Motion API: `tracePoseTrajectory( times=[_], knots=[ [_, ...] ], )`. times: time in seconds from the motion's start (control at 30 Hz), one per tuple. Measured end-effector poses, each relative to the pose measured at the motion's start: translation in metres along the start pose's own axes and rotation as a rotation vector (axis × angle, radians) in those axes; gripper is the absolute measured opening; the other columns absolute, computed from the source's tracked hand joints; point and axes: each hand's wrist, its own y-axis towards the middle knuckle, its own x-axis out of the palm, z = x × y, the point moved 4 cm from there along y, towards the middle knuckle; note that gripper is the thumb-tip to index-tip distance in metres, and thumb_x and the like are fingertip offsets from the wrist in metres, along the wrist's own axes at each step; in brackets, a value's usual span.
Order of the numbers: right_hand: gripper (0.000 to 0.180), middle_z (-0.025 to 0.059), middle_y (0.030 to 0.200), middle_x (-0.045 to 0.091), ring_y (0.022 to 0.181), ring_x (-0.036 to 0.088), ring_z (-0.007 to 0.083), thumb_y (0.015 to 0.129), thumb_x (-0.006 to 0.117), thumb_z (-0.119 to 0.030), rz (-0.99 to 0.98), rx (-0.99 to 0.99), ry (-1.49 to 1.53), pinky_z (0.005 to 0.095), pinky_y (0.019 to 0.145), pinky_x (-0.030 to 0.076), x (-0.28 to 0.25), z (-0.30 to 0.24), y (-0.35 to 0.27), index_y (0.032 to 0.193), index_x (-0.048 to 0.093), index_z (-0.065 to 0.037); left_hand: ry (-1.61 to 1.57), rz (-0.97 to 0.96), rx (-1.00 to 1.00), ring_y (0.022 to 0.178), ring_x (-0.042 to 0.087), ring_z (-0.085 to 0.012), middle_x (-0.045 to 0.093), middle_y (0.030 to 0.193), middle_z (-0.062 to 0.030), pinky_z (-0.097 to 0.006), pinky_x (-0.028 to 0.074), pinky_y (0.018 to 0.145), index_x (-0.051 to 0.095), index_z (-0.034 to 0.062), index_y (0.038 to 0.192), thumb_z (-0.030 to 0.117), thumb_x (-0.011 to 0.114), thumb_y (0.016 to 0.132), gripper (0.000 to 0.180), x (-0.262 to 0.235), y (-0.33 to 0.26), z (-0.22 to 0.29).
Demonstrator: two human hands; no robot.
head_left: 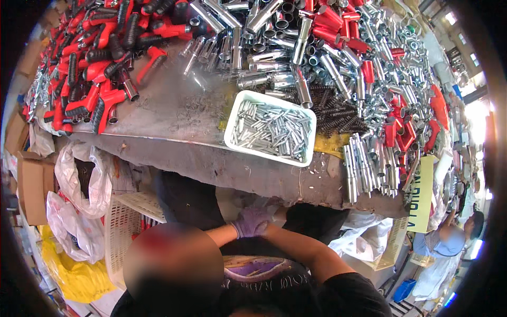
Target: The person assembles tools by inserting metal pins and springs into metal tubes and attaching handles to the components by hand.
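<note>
Left hand sits low in the middle of the frame, under the front edge of the tabletop. It wears a purple glove and looks a bit curled, but I cannot tell how far open it is or if it has anything in it. The right hand is hidden; its arm comes in from the lower right and ends under the glove, so maybe the two hands are pressed together.

The closest thing on the tabletop is a white tray, just above the hands in the frame. It is full of small silver pins that lie flat in a heap. Red handles pile up in the upper left. Dark springs lie to the right of the tray, and long silver tubes stand in a row at the right, near the edge. A white basket and plastic bags sit below the tabletop at the left. Another person is at the far right.

I think it is best to lift the hands up slowly here, because the tray sits close to the edge and a bump could spill the pins.
</note>
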Motion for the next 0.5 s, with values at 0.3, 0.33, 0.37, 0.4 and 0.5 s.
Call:
tracePoseTrajectory(
  times=[0.3,0.33,0.37,0.4,0.5],
  knots=[
    [0.033,0.0176,0.093,0.063,0.088,0.063,0.0340,0.081,0.059,-0.029,0.049,-0.515,0.057,0.0437,0.074,0.051,-0.193,-0.014,-0.184,0.111,0.057,-0.016,-1.209,0.471,-1.165,0.077,0.058,-0.0162,0.062,0.090,-0.0045,-0.033,0.048,0.070,0.064,0.0074,0.104,0.032,0.054,0.088,0.031,0.063,-0.058,-0.150],
    [0.034,0.0147,0.091,0.063,0.084,0.063,0.0314,0.081,0.061,-0.031,0.173,-0.490,0.166,0.0430,0.072,0.051,-0.191,0.005,-0.192,0.111,0.056,-0.014,-1.451,0.501,-0.938,0.086,0.056,-0.0167,0.062,0.096,-0.0047,-0.036,0.047,0.074,0.063,0.0055,0.106,0.026,0.049,0.091,0.029,0.064,-0.046,-0.150],
    [0.036,0.0118,0.090,0.064,0.081,0.064,0.0287,0.082,0.062,-0.032,0.299,-0.433,0.294,0.0423,0.070,0.052,-0.184,0.026,-0.200,0.111,0.055,-0.012,-1.222,0.522,-0.922,0.090,0.057,-0.0188,0.062,0.101,-0.0068,-0.037,0.047,0.079,0.061,0.0055,0.108,0.019,0.045,0.092,0.027,0.019,-0.024,-0.111],
    [0.039,0.0092,0.089,0.063,0.080,0.063,0.0245,0.083,0.062,-0.036,0.035,-0.260,1.146,0.0393,0.068,0.051,-0.163,0.048,-0.195,0.111,0.054,-0.010,-1.682,0.874,-0.780,0.095,0.056,-0.0188,0.062,0.102,-0.0081,-0.035,0.046,0.082,0.060,0.0068,0.110,0.016,0.045,0.091,0.026,0.022,-0.032,-0.131],
    [0.044,0.0073,0.090,0.062,0.073,0.060,0.0169,0.086,0.060,-0.038,-0.568,0.125,2.287,0.0320,0.063,0.050,-0.091,0.072,-0.202,0.114,0.051,-0.005,-1.809,1.302,-0.449,0.076,0.059,-0.0278,0.060,0.085,-0.0109,-0.043,0.050,0.070,0.056,0.0055,0.101,0.016,0.048,0.090,0.018,-0.086,-0.028,-0.061]
  ],
)
